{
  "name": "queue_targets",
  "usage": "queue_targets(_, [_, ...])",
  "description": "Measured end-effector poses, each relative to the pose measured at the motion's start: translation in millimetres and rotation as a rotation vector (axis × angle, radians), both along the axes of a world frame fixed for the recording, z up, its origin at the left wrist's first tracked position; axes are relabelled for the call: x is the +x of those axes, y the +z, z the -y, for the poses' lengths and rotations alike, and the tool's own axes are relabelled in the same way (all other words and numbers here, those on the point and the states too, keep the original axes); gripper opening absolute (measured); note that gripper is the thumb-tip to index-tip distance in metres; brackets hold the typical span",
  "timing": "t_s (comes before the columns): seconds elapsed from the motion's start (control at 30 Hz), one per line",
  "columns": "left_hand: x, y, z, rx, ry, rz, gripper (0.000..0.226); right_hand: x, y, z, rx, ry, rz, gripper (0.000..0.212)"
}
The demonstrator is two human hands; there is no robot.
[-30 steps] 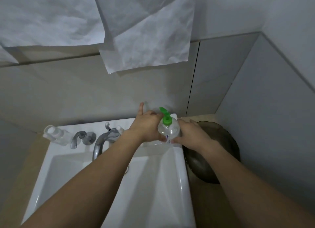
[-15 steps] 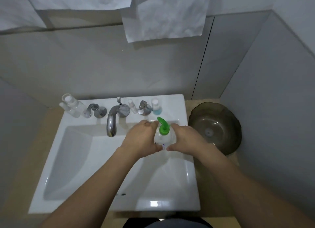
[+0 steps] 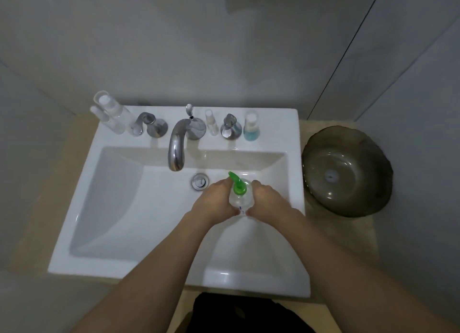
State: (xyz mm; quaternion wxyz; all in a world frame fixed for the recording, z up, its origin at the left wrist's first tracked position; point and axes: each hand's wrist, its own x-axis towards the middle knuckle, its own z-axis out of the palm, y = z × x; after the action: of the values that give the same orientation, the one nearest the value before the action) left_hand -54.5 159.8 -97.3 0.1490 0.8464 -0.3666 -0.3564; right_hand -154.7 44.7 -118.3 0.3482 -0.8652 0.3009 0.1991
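Bottle: the soap bottle [image 3: 240,195] with the green pump is over the sink [image 3: 296,123], just right of the drain [image 3: 199,181].
Change: it was at the far right corner of the sink. Now it is nearer, over the hollow part.
Meaning: it looks ready to be used or washed here.
Left hand [image 3: 216,200]: its fingers [image 3: 224,183] curl round the bottle's left side.
Right hand [image 3: 268,203]: its fingers [image 3: 257,183] curl round the right side.
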Motion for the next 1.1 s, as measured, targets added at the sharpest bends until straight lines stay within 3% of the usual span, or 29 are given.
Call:
queue_targets(0.3, [9,-20,1,-0.016,0.092,-0.149,0.058,2,-18,3,0.149,-0.114,-0.005,0.051])
queue_targets(0.4, [8,-9,-8,0.07,0.102,-0.145,0.063,-1,-4,6,0.164,-0.093,0.003,0.064])
queue_targets(0.5, [5,21,-17,0.049,0.285,-0.03,0.07,-6,23,15,0.159,-0.151,0.074,0.078])
queue_targets(0.6, [1,57,-11,-0.169,0.355,0.194,0.054,-7,47,28,0.133,-0.218,0.173,0.072])
queue_targets(0.7, [9,92,15,-0.381,0.214,0.426,0.043,-3,66,37,0.076,-0.278,0.27,0.063])
queue_targets(0.8, [26,109,51,-0.397,0.028,0.636,0.039,4,75,45,0.034,-0.309,0.318,0.068])
queue_targets(0.9, [38,113,78,-0.319,-0.077,0.702,0.044,7,77,52,0.018,-0.323,0.339,0.068])
queue_targets(1.1, [58,100,111,0.028,-0.237,0.703,0.051,12,67,72,-0.001,-0.357,0.343,0.065])
